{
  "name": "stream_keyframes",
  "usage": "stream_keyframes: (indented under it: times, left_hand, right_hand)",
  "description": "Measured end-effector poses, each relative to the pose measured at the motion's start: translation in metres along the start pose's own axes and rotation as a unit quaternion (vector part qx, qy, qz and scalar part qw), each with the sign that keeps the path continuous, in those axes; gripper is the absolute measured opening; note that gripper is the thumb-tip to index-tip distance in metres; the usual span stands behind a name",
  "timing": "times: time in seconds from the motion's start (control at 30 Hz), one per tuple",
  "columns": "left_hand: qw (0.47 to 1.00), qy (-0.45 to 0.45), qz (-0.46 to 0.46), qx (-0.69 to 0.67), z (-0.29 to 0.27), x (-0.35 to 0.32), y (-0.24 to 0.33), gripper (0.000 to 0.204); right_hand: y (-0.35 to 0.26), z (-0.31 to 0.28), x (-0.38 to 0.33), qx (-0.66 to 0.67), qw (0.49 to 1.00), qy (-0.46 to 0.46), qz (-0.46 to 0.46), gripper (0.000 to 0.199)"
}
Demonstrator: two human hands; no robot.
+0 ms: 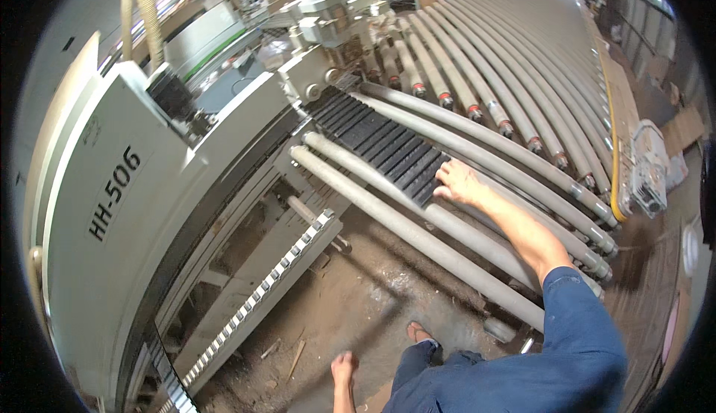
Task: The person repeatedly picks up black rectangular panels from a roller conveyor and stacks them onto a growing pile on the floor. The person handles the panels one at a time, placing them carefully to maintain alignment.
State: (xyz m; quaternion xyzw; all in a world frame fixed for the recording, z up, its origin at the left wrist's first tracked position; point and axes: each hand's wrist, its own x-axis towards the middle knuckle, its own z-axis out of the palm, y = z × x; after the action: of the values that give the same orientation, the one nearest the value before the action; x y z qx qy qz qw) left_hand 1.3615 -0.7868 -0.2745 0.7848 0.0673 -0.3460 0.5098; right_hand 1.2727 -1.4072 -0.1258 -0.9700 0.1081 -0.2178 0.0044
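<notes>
Part-curled, grip unclear, the right hand (459,182) touches black strips (379,141), seemingly guiding them, calling for even pressure; the left hand (344,367), loosely closed, seems empty.

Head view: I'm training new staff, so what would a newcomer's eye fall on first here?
Probably the big pale machine filling the left side. Next, near the centre, the black ribbed piece, lying across grey rollers, with the right hand at its near end. More rollers, some with red near their ends, fan out toward the upper right.
</notes>
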Motion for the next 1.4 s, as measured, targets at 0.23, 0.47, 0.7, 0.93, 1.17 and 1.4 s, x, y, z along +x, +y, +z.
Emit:
stream_keyframes:
  times: [0.23,0.47,0.7,0.93,1.17,1.4]
  left_hand:
    - [0.96,-0.238,0.133,-0.065,0.183,-0.011,0.182,0.057]
    - [0.932,-0.23,0.251,-0.123,0.259,-0.107,0.152,0.064]
    - [0.922,-0.332,0.186,-0.073,0.238,-0.067,0.185,0.061]
    - [0.909,-0.387,0.152,-0.008,0.264,-0.035,0.226,0.061]
    - [0.901,-0.398,0.172,-0.024,0.269,-0.032,0.208,0.058]
    - [0.885,-0.265,0.37,0.102,0.232,-0.036,0.209,0.044]
  right_hand:
    - [-0.125,-0.073,-0.109,0.007,0.997,-0.033,0.065,0.048]
    - [-0.22,-0.109,-0.208,-0.032,0.982,-0.112,0.148,0.037]
    - [-0.243,-0.105,-0.209,-0.029,0.986,-0.072,0.146,0.017]
    - [-0.238,-0.087,-0.197,-0.043,0.985,-0.038,0.162,0.018]
    - [-0.232,-0.096,-0.219,0.072,0.973,0.003,0.218,0.026]
    - [-0.237,-0.122,-0.213,0.131,0.967,-0.017,0.216,0.031]
